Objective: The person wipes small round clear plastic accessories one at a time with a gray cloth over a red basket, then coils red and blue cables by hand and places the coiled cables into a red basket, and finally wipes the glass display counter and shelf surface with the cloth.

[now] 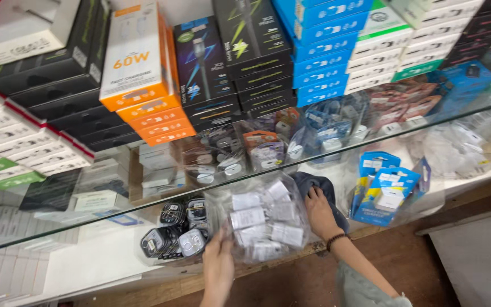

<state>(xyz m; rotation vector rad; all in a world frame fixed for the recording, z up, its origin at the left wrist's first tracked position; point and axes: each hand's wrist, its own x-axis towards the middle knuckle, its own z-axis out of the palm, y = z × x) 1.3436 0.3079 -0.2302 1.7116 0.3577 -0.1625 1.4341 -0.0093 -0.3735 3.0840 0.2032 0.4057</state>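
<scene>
A clear plastic bag of small white packets is seen low in the centre of the frame, on the shelf under a glass pane. Its lower left edge is gripped by the left hand; the right hand is pressed open against its right side, over a dark cloth. Black-and-clear packets lie just left; blue packages lie right.

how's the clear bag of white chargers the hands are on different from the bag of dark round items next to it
The bag of white chargers holds pale, blocky pieces; the bag of dark round items holds black, rounded ones. The white-charger bag looks bulkier than the dark-item bag. The left hand and right hand touch the white-charger bag; neither visibly grips the dark-item bag. Both are clear plastic bags on the same lower shelf.
</scene>
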